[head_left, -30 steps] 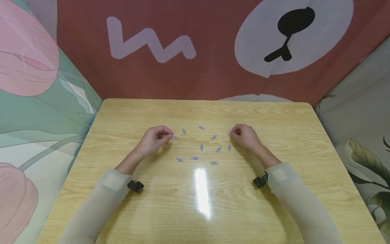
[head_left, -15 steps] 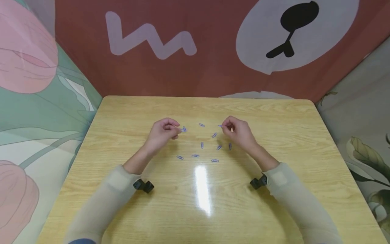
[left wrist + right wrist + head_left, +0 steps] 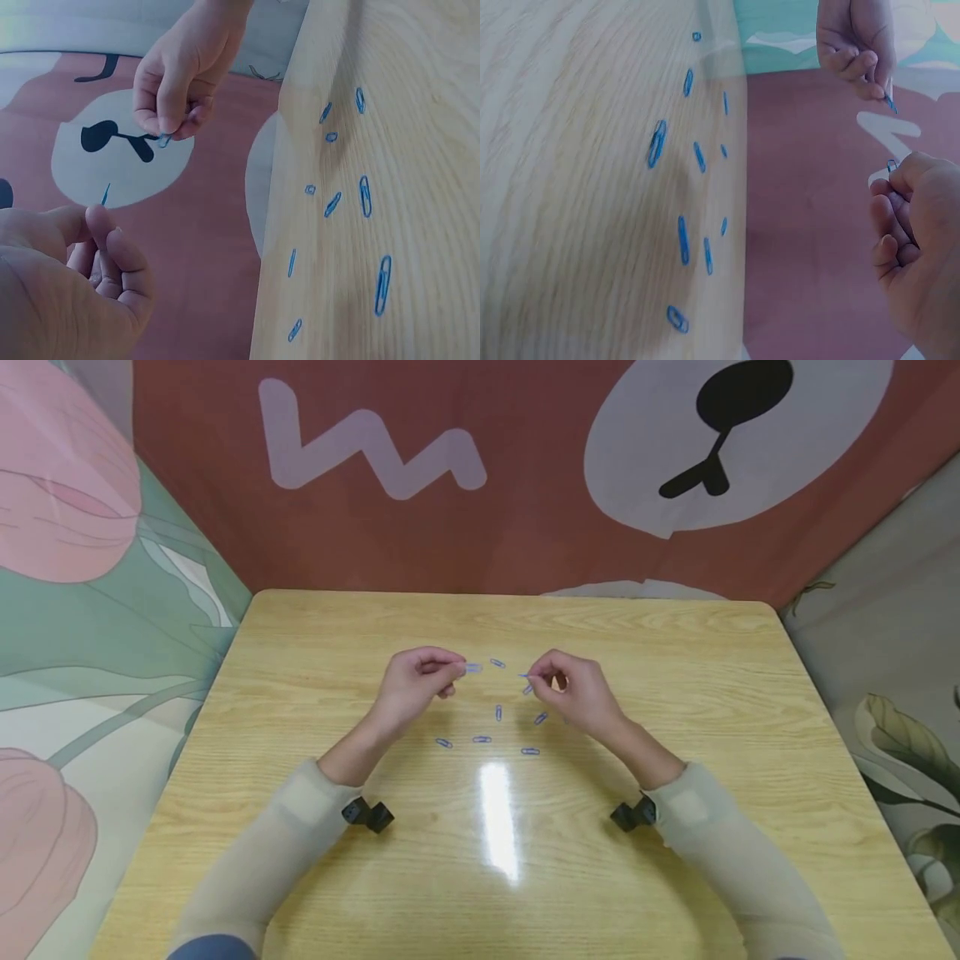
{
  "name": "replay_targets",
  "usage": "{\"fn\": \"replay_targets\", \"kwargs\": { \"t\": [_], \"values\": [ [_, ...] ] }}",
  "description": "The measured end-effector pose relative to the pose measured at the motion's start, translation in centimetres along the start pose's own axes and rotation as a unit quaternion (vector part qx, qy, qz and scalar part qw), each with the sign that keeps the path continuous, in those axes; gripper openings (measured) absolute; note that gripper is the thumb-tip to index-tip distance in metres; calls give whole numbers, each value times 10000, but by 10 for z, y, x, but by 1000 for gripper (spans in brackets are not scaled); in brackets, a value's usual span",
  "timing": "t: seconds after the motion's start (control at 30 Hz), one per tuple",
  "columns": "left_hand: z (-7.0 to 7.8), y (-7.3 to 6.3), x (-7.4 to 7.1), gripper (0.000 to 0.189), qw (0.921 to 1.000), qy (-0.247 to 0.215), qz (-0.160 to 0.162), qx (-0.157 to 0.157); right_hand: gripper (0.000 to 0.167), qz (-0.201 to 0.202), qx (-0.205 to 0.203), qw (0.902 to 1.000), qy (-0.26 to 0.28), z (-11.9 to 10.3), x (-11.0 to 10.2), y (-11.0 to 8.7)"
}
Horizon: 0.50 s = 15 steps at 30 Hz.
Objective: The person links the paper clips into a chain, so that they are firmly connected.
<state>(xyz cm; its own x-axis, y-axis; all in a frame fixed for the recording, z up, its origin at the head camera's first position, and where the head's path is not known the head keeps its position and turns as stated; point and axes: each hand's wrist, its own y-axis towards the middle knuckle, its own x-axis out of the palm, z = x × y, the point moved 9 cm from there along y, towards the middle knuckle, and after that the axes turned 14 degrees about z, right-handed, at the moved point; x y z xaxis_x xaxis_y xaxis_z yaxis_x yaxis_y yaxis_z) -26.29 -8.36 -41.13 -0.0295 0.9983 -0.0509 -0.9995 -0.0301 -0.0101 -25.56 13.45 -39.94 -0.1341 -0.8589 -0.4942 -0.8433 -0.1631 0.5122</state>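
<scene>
Between thumb and fingertips, my left hand (image 3: 420, 689) pinches a blue paperclip (image 3: 473, 668), which points to the right. Facing it, my right hand (image 3: 581, 693) pinches a second blue paperclip (image 3: 523, 676). Both hands are held above the table, and a small gap separates the two clips. In the left wrist view the left hand's paperclip (image 3: 106, 194) appears edge-on as a thin sliver. The right wrist view shows only one end of the right hand's paperclip (image 3: 891, 166); the fingers hide the rest.
Several loose blue paperclips lie scattered on the wooden table (image 3: 480, 627), among them one paperclip (image 3: 530, 751) nearer the front and another paperclip (image 3: 497, 663) farther back. A red printed cloth (image 3: 375, 552) hangs behind the far edge. Light reflects off the tabletop (image 3: 498, 822).
Both hands have moved inward, bringing their paperclips much closer together. Each keeps its pinch. The head view has tilted down slightly.
</scene>
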Motion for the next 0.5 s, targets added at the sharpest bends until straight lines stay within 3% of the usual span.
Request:
{"fn": "replay_targets", "kwargs": {
  "t": [0.3, 0.5],
  "values": [
    [5, -1, 9, 13, 9999, 6, 116, -96, 8, 389, -529, 9974, 287, -23, 0, 4],
    [5, -1, 12, 16, 9990, -149, 301, -301, 9, 407, -651, 9961, 436, -31, 4, 7]
  ]
}}
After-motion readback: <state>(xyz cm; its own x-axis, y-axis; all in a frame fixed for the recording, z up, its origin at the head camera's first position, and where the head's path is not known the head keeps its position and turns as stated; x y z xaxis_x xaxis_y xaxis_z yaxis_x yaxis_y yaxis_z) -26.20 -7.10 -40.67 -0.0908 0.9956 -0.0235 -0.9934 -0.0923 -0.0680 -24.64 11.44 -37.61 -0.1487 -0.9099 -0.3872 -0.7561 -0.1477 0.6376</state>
